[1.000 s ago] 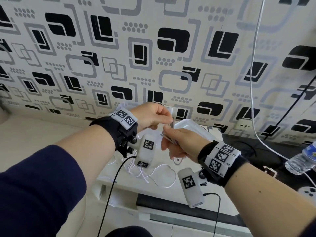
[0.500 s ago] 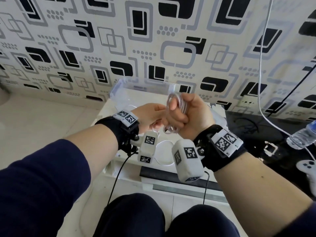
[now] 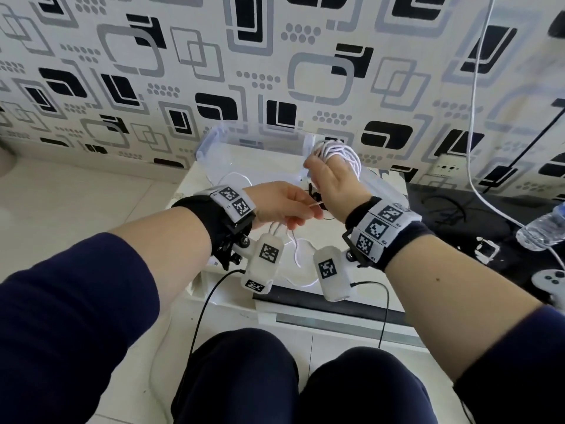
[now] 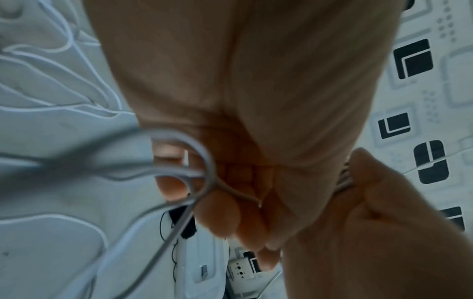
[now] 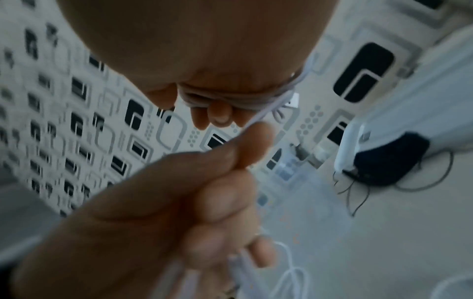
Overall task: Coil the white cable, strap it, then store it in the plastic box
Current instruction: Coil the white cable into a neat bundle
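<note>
No brand name or readable writing shows anywhere; the only markings are black-and-white square codes on the two wristbands and on the small white pods hanging under the wrists.

The white cable (image 3: 337,154) is thin and round, and several turns of it are wound around the fingers of the right hand (image 3: 333,186), which is raised over the white table (image 3: 189,191) near its far edge, fingers curled through the bundle. The left hand (image 3: 282,206) sits just beside it, lower, pinching one loose strand between thumb and fingertips; the remaining slack trails down in loops onto the tabletop.

One clear plastic box (image 3: 253,142) stands at the table's far edge against the patterned wall. A small black strap (image 3: 315,194) peeks out between the two hands. One water bottle (image 3: 541,231) lies off to the right.
</note>
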